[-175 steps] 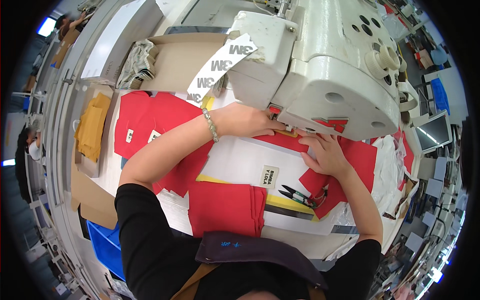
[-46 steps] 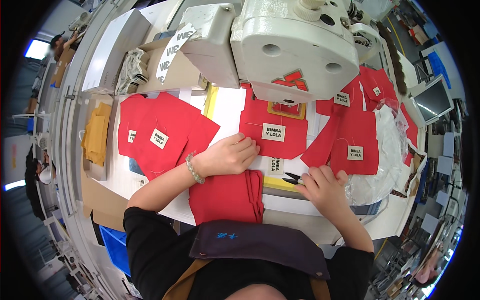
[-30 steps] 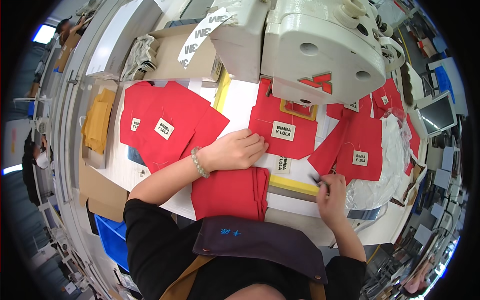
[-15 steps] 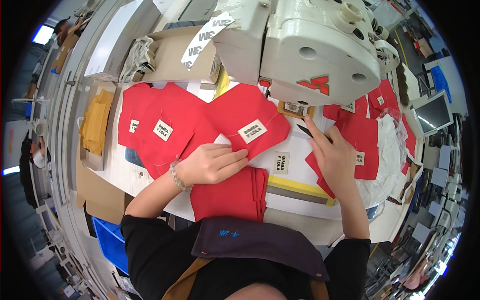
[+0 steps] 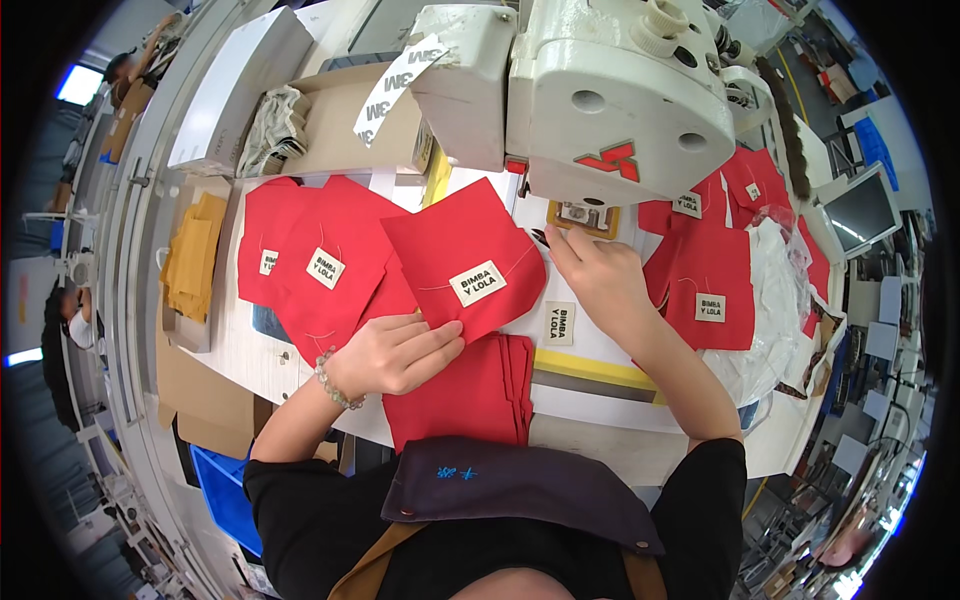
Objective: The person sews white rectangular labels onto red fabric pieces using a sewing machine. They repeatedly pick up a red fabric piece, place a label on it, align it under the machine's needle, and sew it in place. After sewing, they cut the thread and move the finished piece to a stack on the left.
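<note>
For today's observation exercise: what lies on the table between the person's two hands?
In the head view, a loose white label on bare white table lies between the left hand and right hand.

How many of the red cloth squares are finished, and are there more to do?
Done: labelled red pieces lie spread at the left and at the right. In hand: the left hand pinches a labelled red piece, while the right hand rests under the white sewing machine. Left: a folded stack of red pieces, no labels showing, and one loose label on the white table.
</note>
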Available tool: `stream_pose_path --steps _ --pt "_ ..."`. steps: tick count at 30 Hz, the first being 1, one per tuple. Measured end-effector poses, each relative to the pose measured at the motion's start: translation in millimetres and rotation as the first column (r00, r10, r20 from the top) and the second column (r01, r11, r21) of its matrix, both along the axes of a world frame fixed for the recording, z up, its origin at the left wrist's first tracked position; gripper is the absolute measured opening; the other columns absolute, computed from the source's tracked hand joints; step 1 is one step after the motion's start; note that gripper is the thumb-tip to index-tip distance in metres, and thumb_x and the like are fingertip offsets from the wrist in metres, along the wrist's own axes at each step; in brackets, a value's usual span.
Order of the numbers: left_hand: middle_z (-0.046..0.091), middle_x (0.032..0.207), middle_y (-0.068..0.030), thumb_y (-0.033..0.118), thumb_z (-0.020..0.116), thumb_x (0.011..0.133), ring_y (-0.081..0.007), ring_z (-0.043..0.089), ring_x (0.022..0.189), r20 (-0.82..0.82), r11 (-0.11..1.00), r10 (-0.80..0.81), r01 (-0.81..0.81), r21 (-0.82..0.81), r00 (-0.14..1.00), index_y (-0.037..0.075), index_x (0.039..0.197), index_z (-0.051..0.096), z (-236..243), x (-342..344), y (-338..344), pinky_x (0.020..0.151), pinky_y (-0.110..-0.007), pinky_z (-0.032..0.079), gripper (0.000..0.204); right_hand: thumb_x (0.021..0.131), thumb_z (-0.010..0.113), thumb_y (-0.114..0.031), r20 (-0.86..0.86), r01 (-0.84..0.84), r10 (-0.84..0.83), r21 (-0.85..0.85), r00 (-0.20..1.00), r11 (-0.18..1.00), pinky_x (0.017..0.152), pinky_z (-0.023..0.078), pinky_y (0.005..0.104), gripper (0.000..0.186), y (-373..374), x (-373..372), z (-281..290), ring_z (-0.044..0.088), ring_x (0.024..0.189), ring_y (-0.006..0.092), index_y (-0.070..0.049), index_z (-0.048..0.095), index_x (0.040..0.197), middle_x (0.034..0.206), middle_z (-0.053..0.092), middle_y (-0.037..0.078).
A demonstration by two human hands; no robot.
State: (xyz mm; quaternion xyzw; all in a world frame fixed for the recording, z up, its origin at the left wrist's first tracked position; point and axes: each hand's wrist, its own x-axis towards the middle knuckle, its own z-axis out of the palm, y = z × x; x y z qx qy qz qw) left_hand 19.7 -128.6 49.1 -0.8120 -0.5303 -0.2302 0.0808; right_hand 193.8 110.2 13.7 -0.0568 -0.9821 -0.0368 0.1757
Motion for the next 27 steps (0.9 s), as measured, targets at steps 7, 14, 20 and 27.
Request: stream_pose_path --steps 7,14,20,27 --pt "0.071 0.100 -0.0104 0.005 0.067 0.070 -0.0180 0.065 0.066 0.049 0.996 0.087 -0.086 -0.017 0.995 0.001 0.095 0.069 9 -8 -4 0.061 -0.027 0.055 0.025 0.073 0.066 -0.007 -0.100 -0.022 0.023 0.013 0.995 1.000 0.047 0.044 0.0266 0.034 3 5 9 0.054 0.051 0.0104 -0.003 0.068 0.106 0.079 0.050 0.001" --pt "0.071 0.098 -0.0093 0.003 0.067 0.071 -0.0173 0.065 0.066 0.034 0.994 0.108 -0.108 -0.010 0.994 0.003 0.094 0.070 20 -13 -2 0.062 -0.029 0.056 0.024 0.080 0.073 -0.016 -0.055 -0.028 0.028 0.007 0.998 1.000 0.045 0.043 0.0281 0.031 1 4 3 0.054 0.051 0.0136 -0.006 0.068 0.109 0.075 0.049 0.002" --pt "0.072 0.091 -0.0089 0.003 0.073 0.074 -0.0206 0.066 0.069 0.146 0.913 0.409 -0.406 -0.052 0.901 0.003 0.084 0.067 32 -51 -38 0.060 -0.031 0.052 0.012 0.080 0.076 -0.020 -0.101 -0.033 0.018 -0.155 0.995 0.987 0.044 0.038 0.0284 0.035 -17 34 17 0.047 0.047 0.0138 -0.007 0.067 0.111 0.073 0.045 0.002" --pt "0.071 0.088 -0.0079 0.009 0.073 0.081 -0.0220 0.066 0.067 0.048 0.664 0.748 -0.744 -0.072 0.662 0.004 0.082 0.066 8 -85 -76 0.059 -0.031 0.050 0.009 0.079 0.076 -0.026 -0.047 0.022 -0.037 -0.278 0.998 0.960 0.045 0.039 0.0275 0.042 -52 84 5 0.047 0.049 0.0121 -0.006 0.066 0.114 0.071 0.043 0.002"
